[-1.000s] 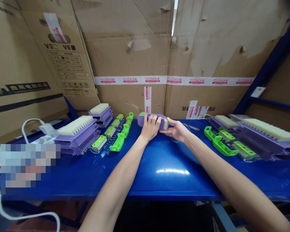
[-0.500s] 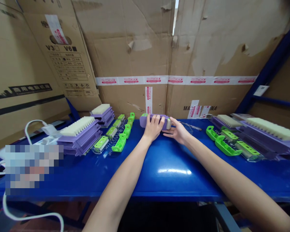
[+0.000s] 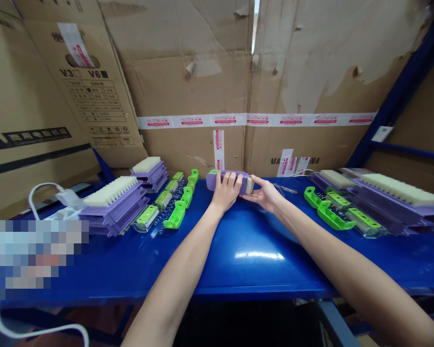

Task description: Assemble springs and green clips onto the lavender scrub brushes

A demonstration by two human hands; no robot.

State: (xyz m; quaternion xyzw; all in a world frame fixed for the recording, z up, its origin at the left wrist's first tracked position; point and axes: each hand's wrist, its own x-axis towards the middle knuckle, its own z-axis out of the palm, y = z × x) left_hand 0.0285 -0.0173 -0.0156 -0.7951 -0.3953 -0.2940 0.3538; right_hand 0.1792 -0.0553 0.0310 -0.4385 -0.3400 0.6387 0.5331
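My left hand (image 3: 227, 192) is closed over the top of a purple plastic housing (image 3: 211, 181), near the back of the blue table. A bit of green shows at the housing's left end. At its right end sits a small pale box with a green top (image 3: 250, 185). My right hand (image 3: 264, 193) grips this box, thumb on the upper side and fingers below. Much of the housing is hidden under my left fingers, so I cannot tell how far the box sits inside it.
Purple housings with cream bristle blocks (image 3: 110, 191) stand stacked at left, others (image 3: 401, 189) at right. Green covers (image 3: 175, 216), springs and clear boxes with green tops (image 3: 146, 218) lie in rows beside them. A white cable (image 3: 39, 332) hangs at left; cardboard (image 3: 195, 96) walls the back.
The whole view has shifted slightly, with the scene sliding left. My right fingers have drawn in closer around the pale box; my left hand keeps its hold on the housing.
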